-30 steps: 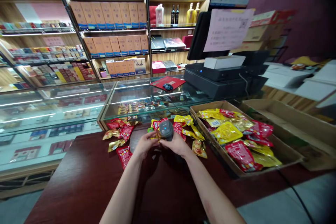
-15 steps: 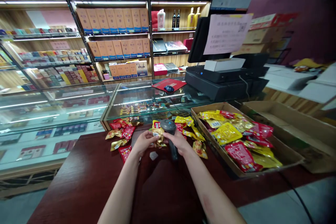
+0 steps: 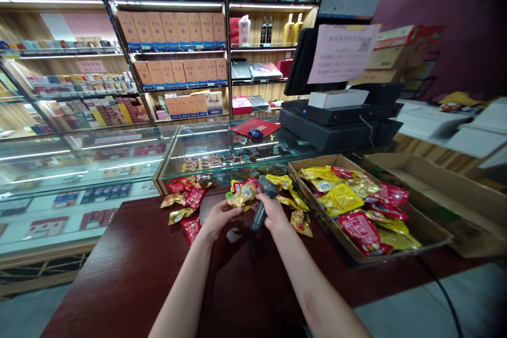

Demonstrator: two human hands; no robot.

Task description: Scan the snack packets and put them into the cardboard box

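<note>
My left hand is closed on a gold snack packet, held up above the dark red desk. In my right hand is a dark barcode scanner, its handle tilted and its head near the packet. My right fingertips come close to the packet's edge; whether they touch it I cannot tell. Behind the hands lie red and yellow packets. A loose group of red and gold packets rests to the left of my left hand, and a gold packet lies right of the scanner.
An open cardboard box with several yellow and red packets stands at the right, beside another cardboard box. Behind are a glass display counter, a mouse on a red mat and a monitor. A cable hangs at lower right.
The scanner has tilted, its head shifting right and its handle swinging left. The gold packet has turned in my left hand and moved slightly up and right.
</note>
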